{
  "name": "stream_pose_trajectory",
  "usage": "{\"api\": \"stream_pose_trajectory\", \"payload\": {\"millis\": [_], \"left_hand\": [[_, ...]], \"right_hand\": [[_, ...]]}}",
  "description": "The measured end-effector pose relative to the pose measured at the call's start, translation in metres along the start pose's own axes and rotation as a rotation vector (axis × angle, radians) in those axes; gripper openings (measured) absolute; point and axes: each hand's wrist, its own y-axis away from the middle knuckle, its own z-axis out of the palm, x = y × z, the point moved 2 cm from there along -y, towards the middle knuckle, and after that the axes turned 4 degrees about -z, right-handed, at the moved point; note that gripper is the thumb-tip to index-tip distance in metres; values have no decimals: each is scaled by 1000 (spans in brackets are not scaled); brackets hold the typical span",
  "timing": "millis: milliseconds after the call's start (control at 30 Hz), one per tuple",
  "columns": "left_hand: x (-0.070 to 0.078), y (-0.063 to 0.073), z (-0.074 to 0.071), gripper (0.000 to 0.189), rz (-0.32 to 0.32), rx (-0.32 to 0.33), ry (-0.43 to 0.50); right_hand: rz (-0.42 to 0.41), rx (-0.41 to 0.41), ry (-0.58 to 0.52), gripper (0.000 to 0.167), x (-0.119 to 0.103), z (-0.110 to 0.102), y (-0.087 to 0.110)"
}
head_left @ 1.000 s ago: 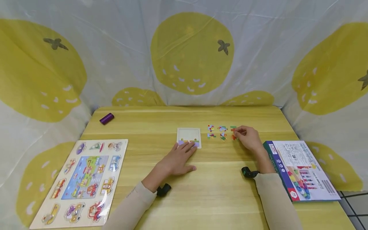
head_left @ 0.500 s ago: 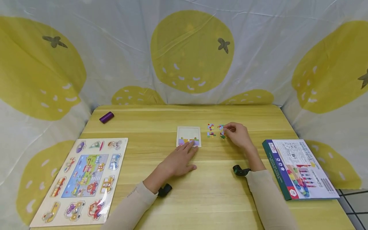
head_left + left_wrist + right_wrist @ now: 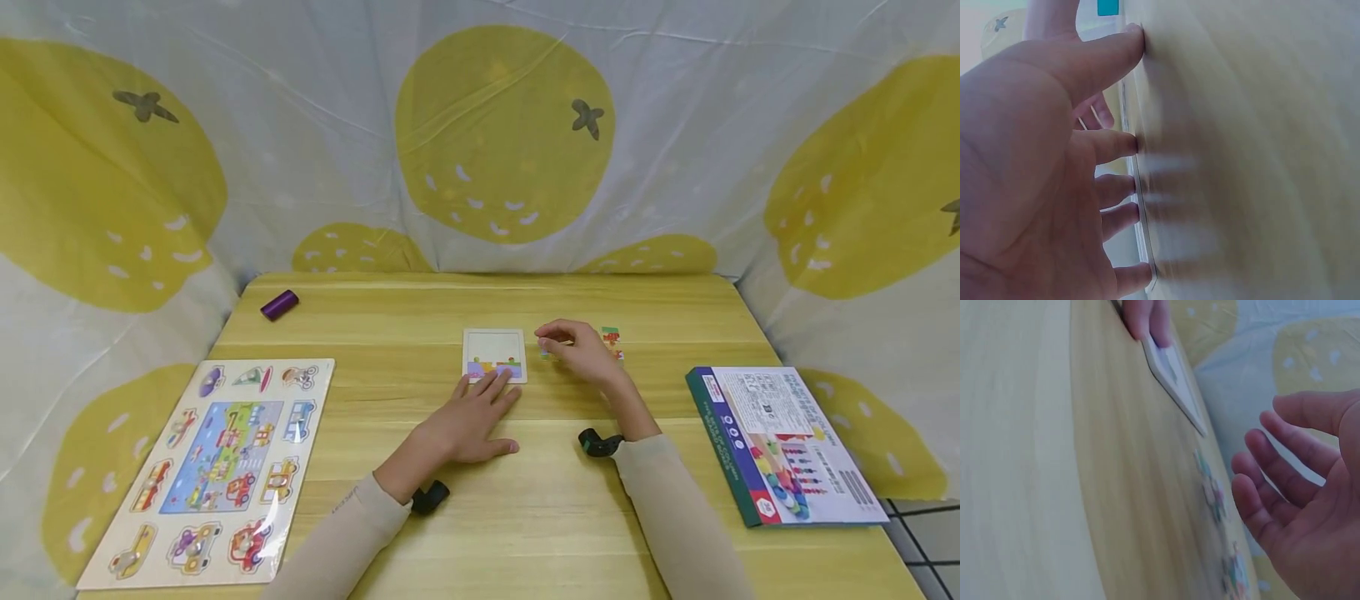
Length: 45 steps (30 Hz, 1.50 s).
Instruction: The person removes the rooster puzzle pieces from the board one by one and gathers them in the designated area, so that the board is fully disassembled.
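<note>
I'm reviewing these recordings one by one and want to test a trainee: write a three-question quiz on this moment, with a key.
1. Which hand touches the tray? A) left B) right C) neither
2. True or false: in the head view, the purple tube lies left of the tray.
3. Fill in: the right hand is near loose puzzle ____.

Key: 1. A, the left hand; 2. true; 3. pieces.
</note>
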Motion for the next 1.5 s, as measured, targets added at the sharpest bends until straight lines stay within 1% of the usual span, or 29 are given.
{"api": "stream_pose_trajectory", "payload": {"millis": [167, 267, 467, 667, 833, 1067, 1133, 1333, 1500], "left_hand": [[-1, 0, 0, 87, 3, -5, -6], [-1, 0, 0, 87, 6, 1, -19], [-1, 1, -2, 87, 19, 6, -10], [-4, 0, -2, 88, 50, 0, -8], [-5, 1, -1, 89, 61, -9, -9], [-7, 0, 0, 88, 48, -18, -17], [-7, 0, 0, 89, 46, -21, -15], [-6, 1, 0, 90, 49, -19, -4], [-6, 0, 0, 91, 50, -12, -5]], "right_hand": [[-50, -45, -2, 31, -4, 18, -10], [-55, -64, 5, 30, -7, 28, -13], [-72, -93, 34, 30, -17, 39, -17], [-87, -120, 41, 28, -22, 50, -24], [-87, -141, 60, 28, -26, 58, -28], [-91, -183, 68, 26, -28, 70, -36], [-89, -191, 85, 26, -29, 72, -37], [-80, -224, 126, 29, -32, 75, -38], [-79, -236, 120, 29, -35, 75, -37]]}}
